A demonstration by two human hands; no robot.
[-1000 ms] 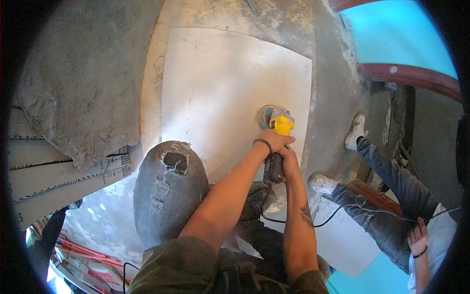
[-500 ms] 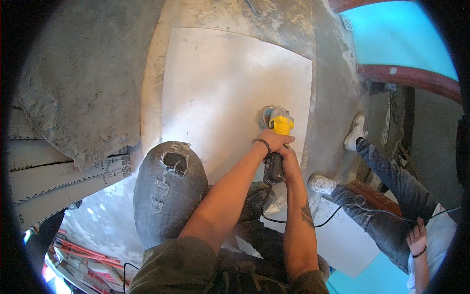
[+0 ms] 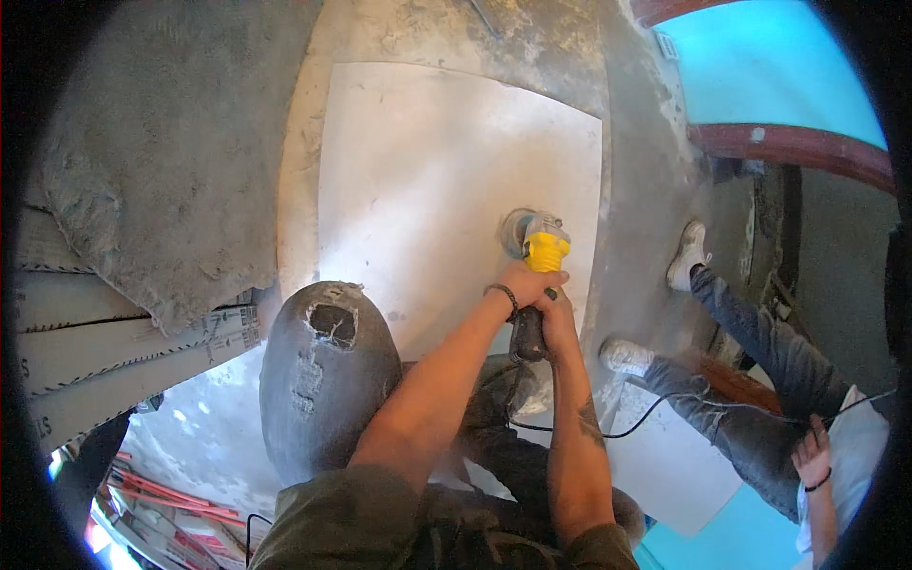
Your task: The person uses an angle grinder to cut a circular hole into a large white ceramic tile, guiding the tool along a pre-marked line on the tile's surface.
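Note:
Both my hands grip a yellow and black angle grinder [image 3: 546, 249] over a large pale tile [image 3: 427, 180] on the floor. My left hand [image 3: 528, 286] is wrapped round the front of the yellow body, just behind the metal head. Behind it, my right hand [image 3: 560, 325] is closed on the black rear handle. The grinder's disc [image 3: 516, 231] sits at the tile's surface right of its middle, partly hidden by the head; I cannot tell whether it touches. A black cord [image 3: 627, 432] runs from the handle's end off to the right.
My bent knee [image 3: 328, 380] stands left of my arms. Cardboard boxes [image 3: 123, 356] are stacked at left under a dusty grey sheet [image 3: 161, 180]. Another person's shoe [image 3: 686, 256] and legs are at right, near the cord. Orange rods [image 3: 180, 499] lie lower left.
The grinder stays in both hands at nearly the same spot on the tile. The whole view has shifted slightly, and a hazy ring now shows around the disc.

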